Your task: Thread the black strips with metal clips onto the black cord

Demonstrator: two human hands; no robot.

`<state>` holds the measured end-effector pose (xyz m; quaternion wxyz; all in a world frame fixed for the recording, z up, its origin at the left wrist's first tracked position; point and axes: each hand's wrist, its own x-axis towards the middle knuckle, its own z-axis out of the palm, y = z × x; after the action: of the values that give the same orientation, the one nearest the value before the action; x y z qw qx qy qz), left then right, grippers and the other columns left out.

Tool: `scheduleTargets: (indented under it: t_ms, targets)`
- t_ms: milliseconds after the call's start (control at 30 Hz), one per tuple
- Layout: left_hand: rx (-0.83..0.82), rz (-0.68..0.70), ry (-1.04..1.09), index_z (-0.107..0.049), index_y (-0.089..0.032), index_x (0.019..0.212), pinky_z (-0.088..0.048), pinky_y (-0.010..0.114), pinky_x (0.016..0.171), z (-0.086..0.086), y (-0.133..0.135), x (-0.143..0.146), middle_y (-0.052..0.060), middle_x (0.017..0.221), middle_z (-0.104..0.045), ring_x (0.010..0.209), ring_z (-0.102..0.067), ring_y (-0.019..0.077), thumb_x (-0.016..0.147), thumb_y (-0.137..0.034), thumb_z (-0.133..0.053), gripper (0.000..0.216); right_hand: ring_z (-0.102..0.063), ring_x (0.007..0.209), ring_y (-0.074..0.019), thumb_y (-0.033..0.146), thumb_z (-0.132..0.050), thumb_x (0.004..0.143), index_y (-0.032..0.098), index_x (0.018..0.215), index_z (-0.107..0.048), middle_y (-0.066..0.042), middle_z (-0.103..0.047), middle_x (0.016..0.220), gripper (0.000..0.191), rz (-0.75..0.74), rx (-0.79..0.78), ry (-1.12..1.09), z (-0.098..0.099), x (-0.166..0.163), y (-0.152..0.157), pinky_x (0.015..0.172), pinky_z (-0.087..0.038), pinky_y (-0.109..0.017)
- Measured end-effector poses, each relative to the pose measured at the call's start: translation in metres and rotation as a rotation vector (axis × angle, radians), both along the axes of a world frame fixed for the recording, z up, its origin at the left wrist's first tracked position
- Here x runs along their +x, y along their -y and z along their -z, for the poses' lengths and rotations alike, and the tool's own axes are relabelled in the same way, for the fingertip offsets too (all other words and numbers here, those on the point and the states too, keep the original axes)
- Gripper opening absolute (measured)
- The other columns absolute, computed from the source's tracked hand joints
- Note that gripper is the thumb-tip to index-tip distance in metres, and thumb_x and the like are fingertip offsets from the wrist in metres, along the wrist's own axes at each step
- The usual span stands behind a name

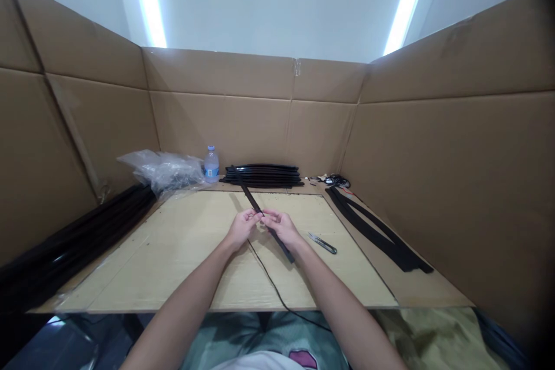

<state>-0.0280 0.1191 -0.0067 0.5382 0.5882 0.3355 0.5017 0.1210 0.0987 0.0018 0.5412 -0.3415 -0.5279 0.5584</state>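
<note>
Over the middle of the table, my left hand (243,228) and my right hand (280,224) meet fingertip to fingertip around a long, flat black strip (250,198). Its far end points up and left toward the back, and its near end comes out under my right hand. Both hands are closed on it in a pinch; what lies right between the fingertips is too small to make out. A thin black cord (269,278) runs from beneath my hands over the table's front edge. Thread snips (323,243) lie to the right of my right hand.
Cardboard walls (221,121) enclose the table (173,260). Bundled black strips (264,176) lie at the back beside a water bottle (211,165) and clear plastic bags (167,170). More black lengths (78,237) line the left; flat black strips (377,231) lie right, near tangled cords (337,180).
</note>
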Motion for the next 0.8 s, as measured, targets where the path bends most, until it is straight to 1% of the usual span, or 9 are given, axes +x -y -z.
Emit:
scheduleTargets:
  t_ms: [67, 133, 233, 333, 433, 500, 633, 733, 800]
  targets:
    - [-0.002, 0.023, 0.002, -0.051, -0.015, 0.067, -0.016, 0.02, 0.041, -0.0004, 0.001, -0.0002, -0.009, 0.045, -0.037, 0.037, -0.025, 0.0038, 0.07, -0.048, -0.069, 0.037, -0.062, 0.066, -0.0122, 0.031, -0.08, 0.059, 0.013, 0.094, -0.067, -0.004, -0.071, 0.08, 0.041, -0.032, 0.018, 0.009, 0.0015, -0.0004, 0.001, 0.063, -0.047, -0.024]
    - [-0.013, 0.046, 0.018, -0.051, -0.015, 0.067, -0.017, 0.02, 0.041, -0.0007, 0.002, 0.0005, -0.009, 0.046, -0.039, 0.038, -0.028, 0.0041, 0.07, -0.047, -0.069, 0.037, -0.063, 0.069, -0.0134, 0.029, -0.082, 0.057, 0.012, 0.085, -0.066, -0.005, -0.07, 0.081, 0.036, -0.035, 0.036, 0.011, 0.0031, -0.0013, 0.0023, 0.067, -0.049, -0.026]
    - [-0.038, 0.082, 0.066, -0.052, -0.015, 0.068, -0.022, 0.02, 0.042, -0.0009, 0.003, 0.0024, -0.007, 0.047, -0.045, 0.039, -0.036, 0.0057, 0.071, -0.046, -0.068, 0.035, -0.062, 0.056, -0.0129, 0.031, -0.083, 0.056, 0.015, 0.077, -0.057, 0.0, -0.067, 0.068, 0.037, -0.014, 0.013, -0.041, 0.0047, -0.0032, 0.0041, 0.056, -0.05, -0.026]
    - [-0.056, 0.082, 0.092, -0.051, -0.015, 0.066, -0.02, 0.02, 0.04, -0.0012, 0.003, 0.0035, -0.005, 0.05, -0.049, 0.038, -0.034, 0.0046, 0.07, -0.043, -0.069, 0.033, -0.057, 0.045, -0.0115, 0.039, -0.079, 0.061, 0.019, 0.08, -0.048, 0.001, -0.066, 0.065, 0.041, -0.021, -0.01, -0.045, 0.0032, -0.0038, 0.0039, 0.042, -0.045, -0.022]
    - [-0.056, 0.046, 0.075, -0.051, -0.014, 0.067, -0.014, 0.02, 0.038, -0.0015, 0.0025, 0.0034, -0.004, 0.054, -0.051, 0.036, -0.028, 0.0027, 0.072, -0.042, -0.068, 0.033, -0.052, 0.041, -0.0089, 0.047, -0.068, 0.07, 0.019, 0.08, -0.048, 0.001, -0.066, 0.066, 0.036, -0.022, -0.028, -0.022, 0.0, -0.0026, 0.0009, 0.035, -0.037, -0.019]
    - [-0.052, 0.029, 0.059, -0.052, -0.014, 0.068, -0.012, 0.02, 0.037, -0.0017, 0.0024, 0.003, -0.005, 0.051, -0.048, 0.035, -0.025, 0.0026, 0.072, -0.043, -0.067, 0.033, -0.052, 0.042, -0.0089, 0.048, -0.066, 0.07, 0.019, 0.079, -0.05, 0.001, -0.065, 0.066, 0.034, -0.032, -0.055, -0.059, -0.0014, -0.0018, -0.0011, 0.035, -0.035, -0.018]
    - [-0.051, 0.043, 0.057, -0.052, -0.016, 0.077, -0.012, 0.02, 0.037, -0.0021, 0.0029, 0.0023, -0.009, 0.046, -0.037, 0.035, -0.022, 0.0032, 0.073, -0.047, -0.067, 0.035, -0.053, 0.046, -0.0089, 0.038, -0.074, 0.064, 0.018, 0.088, -0.058, 0.002, -0.066, 0.066, 0.036, -0.002, -0.034, -0.077, -0.0006, -0.0012, -0.0009, 0.041, -0.037, -0.02]
    - [-0.069, 0.058, 0.071, -0.052, -0.016, 0.08, -0.01, 0.02, 0.038, -0.0021, 0.0035, 0.002, -0.011, 0.045, -0.031, 0.035, -0.02, 0.0032, 0.07, -0.048, -0.069, 0.037, -0.06, 0.057, -0.012, 0.03, -0.082, 0.056, 0.016, 0.102, -0.061, -0.001, -0.07, 0.074, 0.052, 0.026, -0.025, -0.045, 0.0019, 0.0003, -0.0003, 0.056, -0.046, -0.024]
    - [-0.071, 0.07, 0.076, -0.051, -0.016, 0.076, -0.01, 0.02, 0.038, -0.0018, 0.0036, 0.0018, -0.011, 0.044, -0.03, 0.036, -0.019, 0.0031, 0.07, -0.048, -0.07, 0.037, -0.063, 0.066, -0.0148, 0.029, -0.084, 0.052, 0.014, 0.096, -0.065, -0.004, -0.072, 0.08, 0.051, 0.023, -0.019, 0.007, 0.0038, 0.0016, -0.0013, 0.064, -0.048, -0.027]
